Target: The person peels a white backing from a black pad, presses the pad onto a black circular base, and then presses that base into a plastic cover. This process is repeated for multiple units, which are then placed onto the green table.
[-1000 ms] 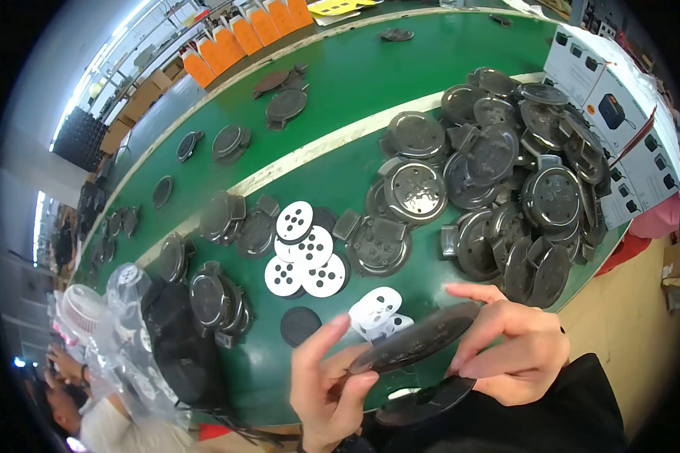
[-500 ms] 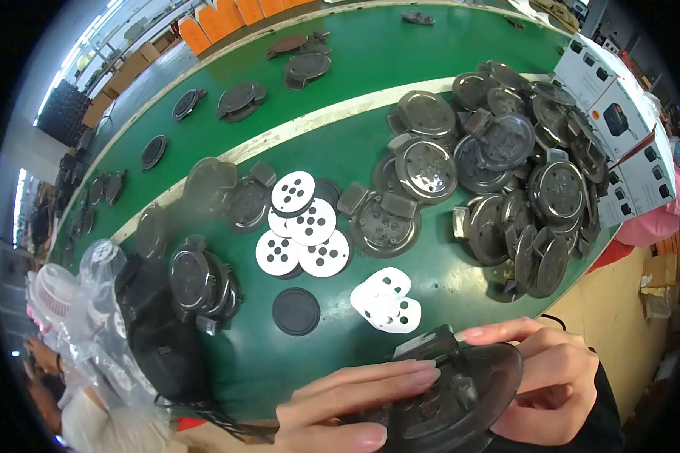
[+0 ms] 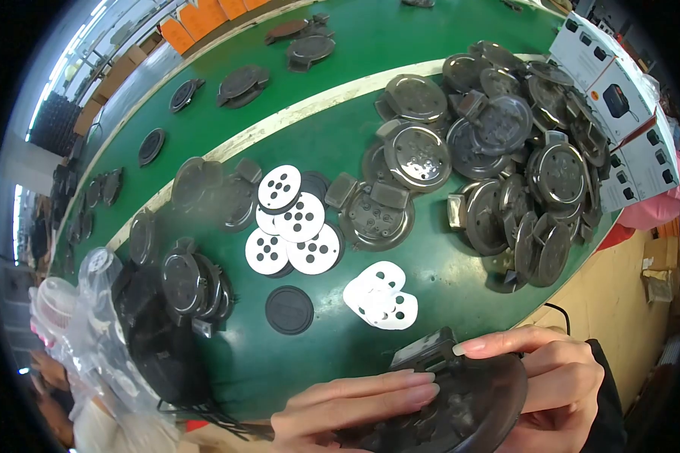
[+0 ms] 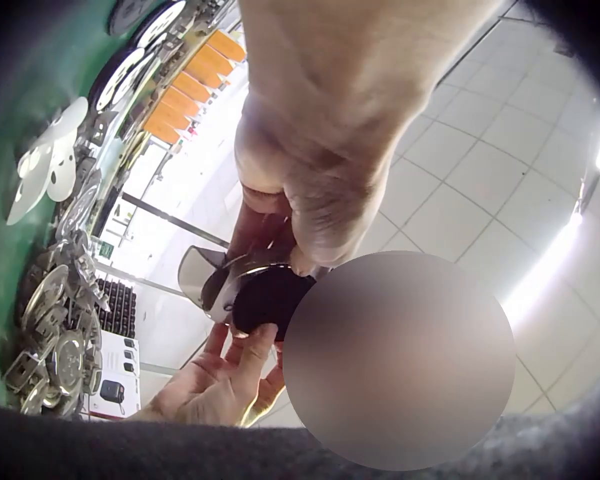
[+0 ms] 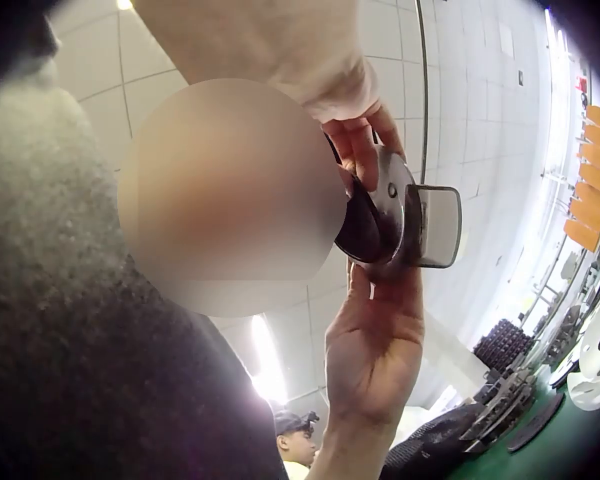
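Both hands hold a dark translucent round housing point(image 3: 468, 400) with a square tab, low in the head view. The left hand point(image 3: 355, 411) lays its fingers across the housing's face from the left. From the right, the right hand point(image 3: 555, 381) grips the rim, its index finger reaching to the tab. A black disc point(image 4: 270, 298) sits against the housing's other side in the left wrist view, with fingers of the right hand point(image 4: 225, 385) on it. White perforated pieces point(image 3: 381, 297) and a black disc point(image 3: 289, 309) lie just beyond the hands.
Many dark housings point(image 3: 499, 124) are heaped at the right beside white printed boxes point(image 3: 619, 106). White discs with holes point(image 3: 312, 249) lie mid-table. At the left are stacked housings point(image 3: 185, 281), a clear plastic bag point(image 3: 91, 325) and a black mesh bag point(image 3: 155, 340).
The black disc and housing, held apart a second ago, are now together. The left fingers have moved onto the housing's face, its tabbed side now turned up, and the head view has shifted.
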### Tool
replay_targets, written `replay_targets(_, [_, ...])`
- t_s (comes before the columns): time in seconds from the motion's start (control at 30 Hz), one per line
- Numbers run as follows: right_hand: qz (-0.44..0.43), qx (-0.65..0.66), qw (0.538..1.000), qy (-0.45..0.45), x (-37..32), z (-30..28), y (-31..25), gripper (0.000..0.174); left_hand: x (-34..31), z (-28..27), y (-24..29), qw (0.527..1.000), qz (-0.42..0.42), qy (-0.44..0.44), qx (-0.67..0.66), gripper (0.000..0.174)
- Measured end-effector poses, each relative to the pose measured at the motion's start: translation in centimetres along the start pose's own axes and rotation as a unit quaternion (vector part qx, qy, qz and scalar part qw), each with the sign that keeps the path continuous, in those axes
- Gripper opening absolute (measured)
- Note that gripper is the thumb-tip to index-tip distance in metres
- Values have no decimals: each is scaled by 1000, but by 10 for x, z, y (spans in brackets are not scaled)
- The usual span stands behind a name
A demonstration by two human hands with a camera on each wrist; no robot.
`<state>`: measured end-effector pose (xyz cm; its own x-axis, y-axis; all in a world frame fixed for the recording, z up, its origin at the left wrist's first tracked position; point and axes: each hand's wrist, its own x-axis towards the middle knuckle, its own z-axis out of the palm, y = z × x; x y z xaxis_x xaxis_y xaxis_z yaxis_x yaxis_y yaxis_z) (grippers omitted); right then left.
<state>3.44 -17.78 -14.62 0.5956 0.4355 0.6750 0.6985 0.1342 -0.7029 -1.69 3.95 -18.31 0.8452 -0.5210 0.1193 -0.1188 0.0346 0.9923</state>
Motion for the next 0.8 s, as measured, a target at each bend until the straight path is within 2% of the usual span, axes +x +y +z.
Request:
replay_targets(0.03, [0, -3, 1000, 1, 0, 0, 0, 33, 3, -1, 2, 1000, -4, -4, 2, 62])
replay_targets(0.1, [0, 2, 1000, 5, -1, 1, 1, 33, 7, 0, 22, 997, -81, -7, 0, 64])
replay_targets(0.17, [10, -2, 1000, 11, -1, 2, 0, 33, 6, 8, 24, 989, -93, 76, -91, 52])
replay_targets(0.23, [30, -14, 999, 16, 1, 5, -3, 32, 5, 8, 30, 973, -150, 103, -140, 47])
replay_targets(0.33, [63, -41, 997, -3, -2, 5, 2, 15, 0, 0, 38, 936, -277, 85, -201, 47])
replay_targets(0.37, [30, -33, 999, 1, -3, 5, 11, 12, -3, 3, 34, 932, -278, 101, -208, 45])
replay_targets(0.47, [90, -40, 995, 4, -5, 6, 5, 12, -11, 27, 14, 949, -150, 247, -124, 40])
replay_targets(0.53, [78, -41, 996, 0, -4, 6, 8, 15, -13, 45, -2, 930, -55, 363, -34, 37])
replay_targets(0.6, [71, -47, 996, -5, -2, 6, 10, 17, -11, 57, -14, 899, 8, 438, 20, 35])
replay_targets(0.7, [88, -71, 993, -21, -2, 5, 7, 21, -10, 60, -27, 870, 68, 488, 25, 34])
replay_targets(0.77, [84, -73, 993, -35, -2, 3, 9, 23, -3, 54, -30, 861, 145, 488, -11, 36])
replay_targets(0.8, [81, -74, 993, -43, -1, 1, 10, 24, 1, 55, -28, 863, 137, 486, -36, 36])
